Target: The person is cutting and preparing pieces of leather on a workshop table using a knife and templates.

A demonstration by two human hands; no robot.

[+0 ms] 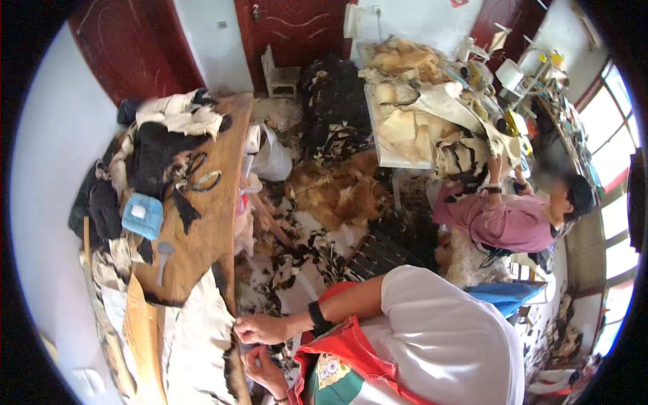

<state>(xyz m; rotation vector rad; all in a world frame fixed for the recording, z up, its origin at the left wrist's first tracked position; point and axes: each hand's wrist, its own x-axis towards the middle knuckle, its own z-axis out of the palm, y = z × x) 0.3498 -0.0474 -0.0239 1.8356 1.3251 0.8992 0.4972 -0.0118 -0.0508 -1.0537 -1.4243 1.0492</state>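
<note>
A pale hide with a dark furry edge lies over the front part of the wooden table. At that edge my right hand, with a black band on its wrist, has its fingers pinched together. What lies between its fingertips is too small to name. Just below it, beside the table edge, my left hand is closed with curled fingers. A small greyish spot shows at those fingers, but I cannot tell what it is.
A blue padded item, a grey brush-like tool and dark fur pieces lie on the table. Scraps and a brown hide cover the floor. At the right, a co-worker in pink handles hides at a white table.
</note>
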